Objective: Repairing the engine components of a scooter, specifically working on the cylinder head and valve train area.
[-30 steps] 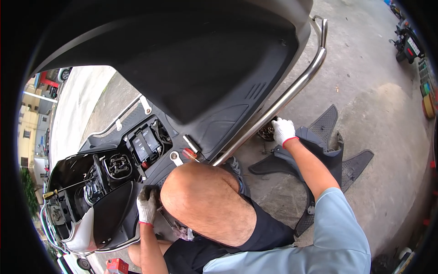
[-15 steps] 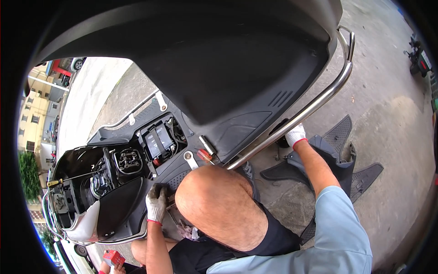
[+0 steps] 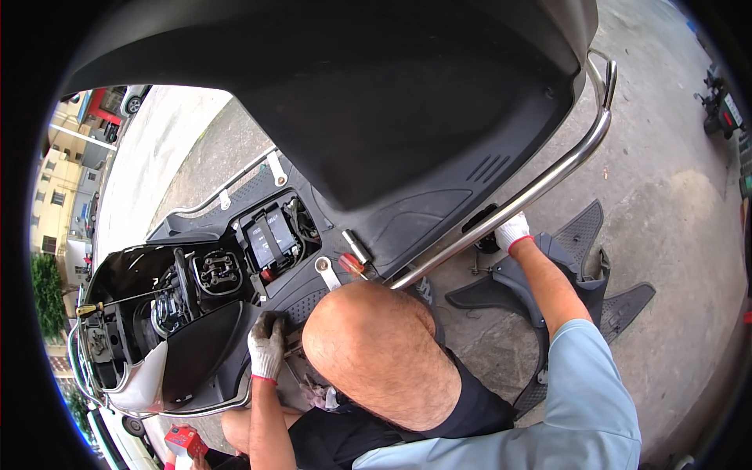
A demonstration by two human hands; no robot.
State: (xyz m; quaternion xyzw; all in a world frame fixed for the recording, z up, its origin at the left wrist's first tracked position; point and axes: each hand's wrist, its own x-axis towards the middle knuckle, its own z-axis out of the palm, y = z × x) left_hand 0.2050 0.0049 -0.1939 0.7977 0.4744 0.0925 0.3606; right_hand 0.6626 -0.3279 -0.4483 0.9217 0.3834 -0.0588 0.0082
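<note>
A large scooter with dark plastic panels fills most of the view. My left hand, in a white knit glove with blackened fingers, bends over the edge of its footboard. On the far side of my raised knee, my gloved right hand reaches down beside the chrome guard bar. Its fingertips are hidden, and a dark round thing is close by. A screwdriver with a red clear handle and a metal socket lie on the footboard. The battery shows in an uncovered bay.
Removed dark plastic panels lie on the concrete at right. The engine bay is exposed, with a yellow-handled screwdriver across it. At lower left another person's hand is by a red box. A motorbike stands at far right.
My right hand has shifted slightly to the right, and the slot beside the guard bar shows more. The red box has moved a little left and turned. My left hand stays at the footboard.
</note>
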